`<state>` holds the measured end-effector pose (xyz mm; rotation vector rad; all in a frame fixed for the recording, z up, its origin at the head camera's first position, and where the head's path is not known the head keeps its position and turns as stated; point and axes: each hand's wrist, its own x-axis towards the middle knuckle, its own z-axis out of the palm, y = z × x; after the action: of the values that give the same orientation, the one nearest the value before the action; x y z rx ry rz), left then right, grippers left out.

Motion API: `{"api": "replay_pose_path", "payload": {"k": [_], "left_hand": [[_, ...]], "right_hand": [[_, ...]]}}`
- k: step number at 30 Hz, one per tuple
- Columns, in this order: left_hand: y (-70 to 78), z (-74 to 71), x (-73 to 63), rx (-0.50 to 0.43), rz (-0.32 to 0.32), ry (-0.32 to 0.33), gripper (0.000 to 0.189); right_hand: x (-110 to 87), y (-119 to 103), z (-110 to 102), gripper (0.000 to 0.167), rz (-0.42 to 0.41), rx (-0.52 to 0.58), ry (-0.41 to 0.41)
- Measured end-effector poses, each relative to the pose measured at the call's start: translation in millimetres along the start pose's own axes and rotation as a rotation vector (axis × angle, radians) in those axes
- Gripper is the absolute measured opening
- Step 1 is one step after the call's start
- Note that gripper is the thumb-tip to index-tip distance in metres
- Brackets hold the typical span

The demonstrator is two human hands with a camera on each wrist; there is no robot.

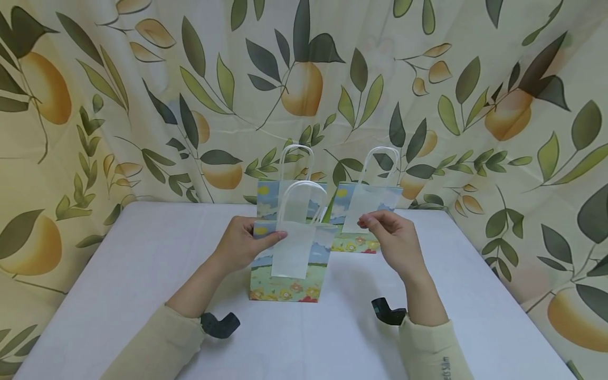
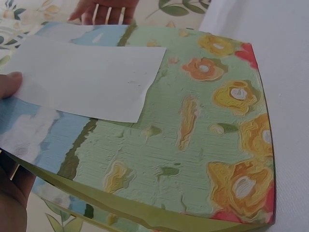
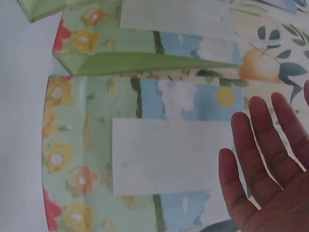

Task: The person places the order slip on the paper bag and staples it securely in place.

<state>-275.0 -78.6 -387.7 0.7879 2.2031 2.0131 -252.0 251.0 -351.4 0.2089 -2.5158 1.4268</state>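
Observation:
My left hand (image 1: 244,244) grips the left edge of the front paper gift bag (image 1: 290,287), its thumb lying across the front and its fingers behind. This bag has a painted sky-and-flowers print, a white paper patch (image 2: 91,79) and a white looped handle (image 1: 304,186). A matching bag (image 1: 267,198) stands right behind it, partly hidden. To the right, my right hand (image 1: 396,240) is raised in front of a third matching bag (image 1: 353,245). Its fingers are loosely bent with nothing between them; the right wrist view shows them spread beside that bag's handle end.
The bags stand on a white-covered table (image 1: 142,274), toward its back edge. Behind rises a curtain (image 1: 304,42) printed with fruit and leaves. A black wrist-camera mount (image 1: 220,325) sticks out at the left cuff, and another mount (image 1: 388,312) at the right.

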Motion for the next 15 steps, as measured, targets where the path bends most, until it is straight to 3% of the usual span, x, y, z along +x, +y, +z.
{"api": "replay_pose_path", "payload": {"k": [6,15], "left_hand": [[-1.1,0.6,0.7,0.002,-0.017,-0.002,0.023],[-2.8,1.0,1.7,0.010,-0.012,0.007,0.022]], "right_hand": [[3.7,11.4,-9.1,0.035,0.078,-0.028,0.108],[9.8,29.0,-29.2,0.042,0.301,-0.092,0.240]]}}
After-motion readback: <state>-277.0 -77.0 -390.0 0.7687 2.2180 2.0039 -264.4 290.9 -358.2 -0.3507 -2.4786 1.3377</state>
